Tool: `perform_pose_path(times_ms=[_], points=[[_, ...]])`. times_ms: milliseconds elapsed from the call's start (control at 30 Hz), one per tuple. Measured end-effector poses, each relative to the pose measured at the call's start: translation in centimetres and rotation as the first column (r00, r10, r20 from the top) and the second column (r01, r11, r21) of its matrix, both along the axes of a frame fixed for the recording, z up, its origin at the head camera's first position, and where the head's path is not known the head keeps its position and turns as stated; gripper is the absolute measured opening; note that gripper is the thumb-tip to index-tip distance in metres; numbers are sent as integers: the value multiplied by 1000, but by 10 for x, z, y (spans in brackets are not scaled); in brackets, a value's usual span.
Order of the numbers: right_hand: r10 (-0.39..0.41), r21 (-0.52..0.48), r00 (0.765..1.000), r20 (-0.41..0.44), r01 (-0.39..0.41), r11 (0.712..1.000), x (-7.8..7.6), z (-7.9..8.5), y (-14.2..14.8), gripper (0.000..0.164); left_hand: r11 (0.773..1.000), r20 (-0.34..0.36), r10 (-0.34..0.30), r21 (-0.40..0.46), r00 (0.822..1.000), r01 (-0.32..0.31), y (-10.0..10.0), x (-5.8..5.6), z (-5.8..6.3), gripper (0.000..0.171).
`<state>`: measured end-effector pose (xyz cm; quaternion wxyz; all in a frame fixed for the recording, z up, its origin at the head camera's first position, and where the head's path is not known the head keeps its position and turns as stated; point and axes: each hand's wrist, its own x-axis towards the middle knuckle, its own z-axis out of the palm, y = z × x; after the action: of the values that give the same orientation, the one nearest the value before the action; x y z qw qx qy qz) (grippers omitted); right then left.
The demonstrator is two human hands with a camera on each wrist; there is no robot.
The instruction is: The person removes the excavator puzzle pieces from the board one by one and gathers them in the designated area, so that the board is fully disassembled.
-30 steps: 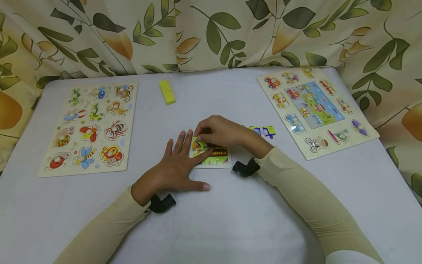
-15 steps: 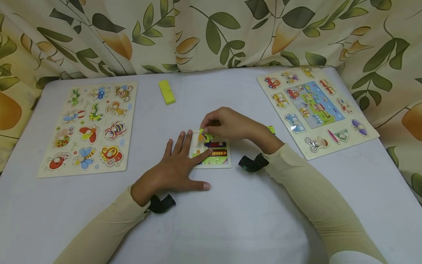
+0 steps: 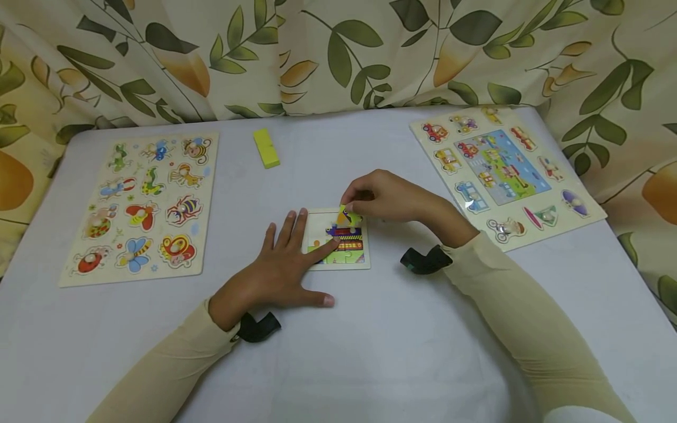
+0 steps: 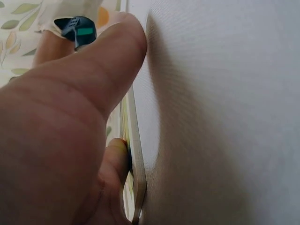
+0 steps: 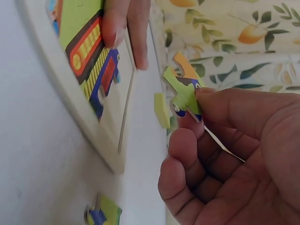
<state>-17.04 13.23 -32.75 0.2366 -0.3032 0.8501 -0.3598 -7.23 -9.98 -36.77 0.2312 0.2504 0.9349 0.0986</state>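
In the head view my left hand point(image 3: 277, 270) lies flat with fingers spread, its index finger across a small jigsaw board point(image 3: 319, 220). Pieces fill the board's lower part with a striped vehicle picture, while its upper part shows bare wood. Between thumb and fingertips, my right hand point(image 3: 391, 197) pinches a jigsaw piece point(image 3: 350, 218) over the board's upper right corner. The right wrist view shows that jigsaw piece point(image 5: 185, 93) in green, orange and purple, held up off the board. My left thumb point(image 4: 112, 51) reaches over the white cloth in the left wrist view.
A loose jigsaw piece point(image 5: 107, 211) lies beside the board, hidden behind my right arm in the head view. At the left is an insect peg puzzle point(image 3: 140, 202), at the right a vehicle peg puzzle point(image 3: 508, 173). A yellow block point(image 3: 266, 148) lies toward the back curtain.
My right hand has lifted the jigsaw piece from the board's upper left and carried it rightward to the upper right corner. My left hand has stayed in place.
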Motion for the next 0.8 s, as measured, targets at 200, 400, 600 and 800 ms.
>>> perform_pose_path(times_ms=[200,400,600,800], points=[[-5,11,1000,8,5,1000,2,-2,12,12,1000,2,9,2,1000,-9,1,0,0,103],[5,11,999,33,-5,1000,5,-7,26,11,1000,2,11,-2,1000,-11,1,0,0,100],[-2,17,999,42,1,1000,8,-10,38,11,1000,5,11,7,1000,-11,1,1,0,99],[-10,34,997,71,7,999,13,-8,45,10,1000,3,3,30,1000,-3,-1,1,-1,97]])
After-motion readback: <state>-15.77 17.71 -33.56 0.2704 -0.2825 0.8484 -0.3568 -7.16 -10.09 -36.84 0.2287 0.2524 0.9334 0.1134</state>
